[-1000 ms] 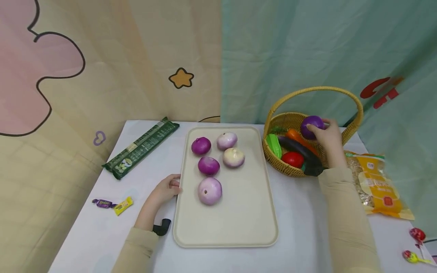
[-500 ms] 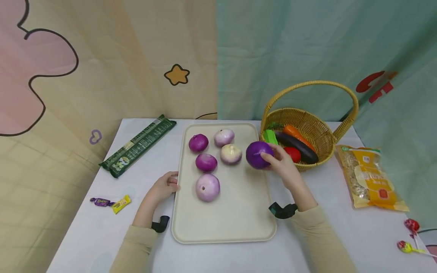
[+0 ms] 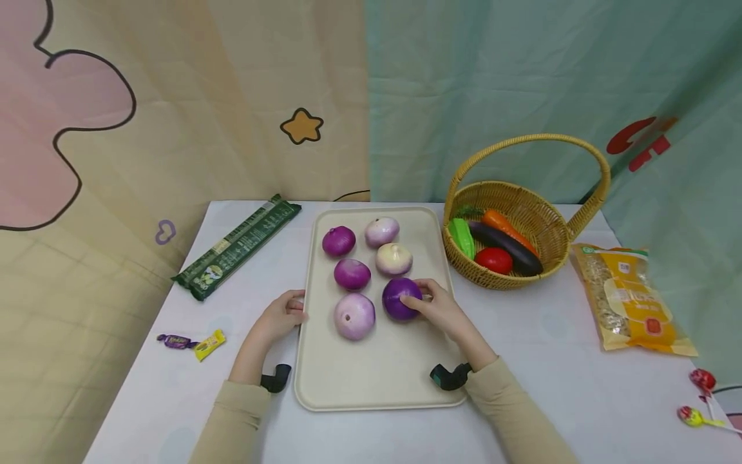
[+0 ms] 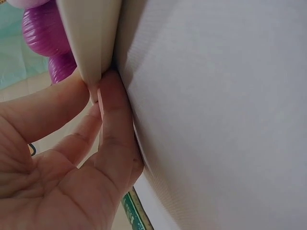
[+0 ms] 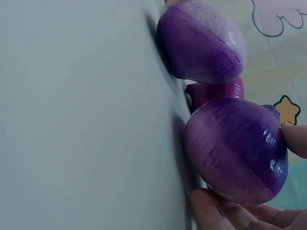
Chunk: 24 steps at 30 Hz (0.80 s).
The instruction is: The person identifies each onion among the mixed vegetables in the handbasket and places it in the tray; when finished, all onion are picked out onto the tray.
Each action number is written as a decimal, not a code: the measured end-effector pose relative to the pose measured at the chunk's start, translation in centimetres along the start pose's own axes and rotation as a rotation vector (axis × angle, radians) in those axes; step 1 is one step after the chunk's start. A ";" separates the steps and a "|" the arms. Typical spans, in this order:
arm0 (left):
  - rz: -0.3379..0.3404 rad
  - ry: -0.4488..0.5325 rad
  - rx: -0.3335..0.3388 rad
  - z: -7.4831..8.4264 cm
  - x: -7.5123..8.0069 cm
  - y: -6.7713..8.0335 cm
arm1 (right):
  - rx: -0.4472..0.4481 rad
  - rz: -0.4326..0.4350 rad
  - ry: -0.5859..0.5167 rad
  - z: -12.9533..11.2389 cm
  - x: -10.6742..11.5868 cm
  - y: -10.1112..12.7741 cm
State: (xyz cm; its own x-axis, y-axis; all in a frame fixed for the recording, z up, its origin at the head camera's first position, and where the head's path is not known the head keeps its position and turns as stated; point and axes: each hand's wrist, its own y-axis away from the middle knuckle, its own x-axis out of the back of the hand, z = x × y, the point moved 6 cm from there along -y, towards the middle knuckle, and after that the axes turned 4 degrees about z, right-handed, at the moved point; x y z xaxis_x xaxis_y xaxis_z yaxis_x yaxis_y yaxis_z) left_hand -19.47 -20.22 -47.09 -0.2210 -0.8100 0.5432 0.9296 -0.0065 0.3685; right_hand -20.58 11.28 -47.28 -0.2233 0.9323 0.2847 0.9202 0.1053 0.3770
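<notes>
My right hand holds a dark purple onion between thumb and fingers, at or just above the middle of the cream tray. The right wrist view shows this onion close to the tray surface, with fingertips beneath one side. Several other onions stand on the tray; the nearest is a large pale one, and a magenta one lies behind it. My left hand pinches the tray's left edge. In the left wrist view the thumb is on one side of the tray rim, a finger on the other.
A wicker basket at the back right holds an eggplant, a carrot, a tomato and a green pepper. A yellow grain bag, lollipops, a green packet and candies lie around.
My right hand has carried the dark purple onion from the basket, leftward and down, to the tray beside the large pale onion. The left hand has stayed on the tray's edge.
</notes>
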 end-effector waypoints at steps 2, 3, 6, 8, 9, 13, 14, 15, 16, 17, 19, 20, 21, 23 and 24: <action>-0.002 -0.002 0.004 0.0 0.0 0.0 | 0.007 -0.016 -0.006 0.3 -0.3 0.0; -0.002 -0.004 0.005 0.0 0.0 0.1 | 0.009 -0.023 -0.012 0.4 -0.4 0.1; 0.002 -0.016 0.002 0.1 0.2 0.1 | 0.021 -0.026 -0.011 0.5 -0.5 0.2; 0.006 -0.019 -0.001 0.1 0.3 0.1 | 0.033 -0.008 -0.015 0.5 -0.5 0.1; 0.008 -0.016 0.000 0.1 0.3 0.1 | 0.039 0.003 -0.025 0.4 -0.5 0.1; 0.013 -0.014 0.013 -0.4 0.4 0.3 | 0.064 0.031 -0.066 0.2 -0.5 0.0; 0.012 -0.011 0.016 -0.5 0.4 0.3 | 0.067 0.032 -0.075 0.3 -0.5 0.0; 0.012 -0.012 0.017 -0.5 0.4 0.3 | 0.067 0.033 -0.081 0.3 -0.5 -0.1; 0.012 -0.014 0.017 -0.6 0.4 0.4 | 0.072 0.029 -0.075 0.2 -0.5 -0.1; 0.014 -0.015 0.021 -0.6 0.4 0.4 | 0.073 0.027 -0.072 0.2 -0.4 -0.1; 0.018 -0.015 0.018 -0.5 0.4 0.4 | 0.074 0.025 -0.054 0.0 -0.4 0.0; 0.019 -0.020 0.014 -0.4 0.4 0.4 | 0.072 0.022 -0.041 0.0 -0.2 0.1; 0.021 -0.029 0.010 -0.4 0.4 0.4 | 0.075 0.021 -0.028 -0.1 0.0 0.2; 0.024 -0.046 0.004 -0.2 0.5 0.4 | 0.084 0.027 -0.006 -0.3 0.6 0.4; 0.023 -0.054 -0.001 0.0 0.5 0.4 | 0.097 0.029 0.009 -0.5 1.0 0.6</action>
